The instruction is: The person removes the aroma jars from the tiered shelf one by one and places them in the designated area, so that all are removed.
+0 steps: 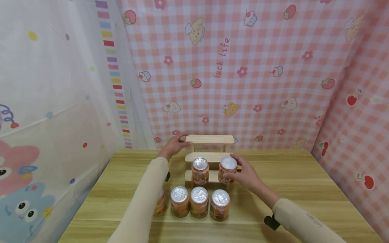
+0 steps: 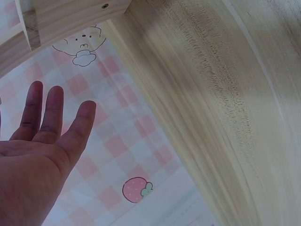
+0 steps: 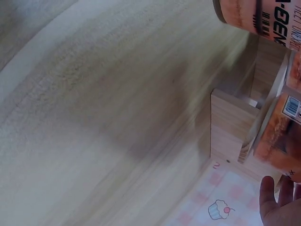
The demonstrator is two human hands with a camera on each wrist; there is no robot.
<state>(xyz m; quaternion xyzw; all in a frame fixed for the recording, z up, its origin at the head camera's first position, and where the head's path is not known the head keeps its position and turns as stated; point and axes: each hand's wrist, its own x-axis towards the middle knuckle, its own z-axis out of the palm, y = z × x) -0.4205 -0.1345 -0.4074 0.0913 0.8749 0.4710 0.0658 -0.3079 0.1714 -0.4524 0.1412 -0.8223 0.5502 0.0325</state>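
Observation:
A small three-tier wooden shelf (image 1: 209,139) stands at the back of the table. My left hand (image 1: 175,145) is at its upper left, fingertips by the end of the top tier; contact is unclear. Those fingers look extended and slightly bent in the left wrist view (image 2: 35,160). With my right hand (image 1: 247,175) I grip an orange can (image 1: 227,165) with a silver lid, at the right end of the lowest tier. The same can (image 3: 280,141) shows a barcode in the right wrist view. A matching can (image 1: 200,173) stands to its left on that tier.
In front of the shelf several similar cans (image 1: 199,202) stand in a row on the wooden table (image 1: 282,189). My left sleeve partly hides the leftmost can (image 1: 161,206). A pink checked cloth (image 1: 243,87) hangs behind the table.

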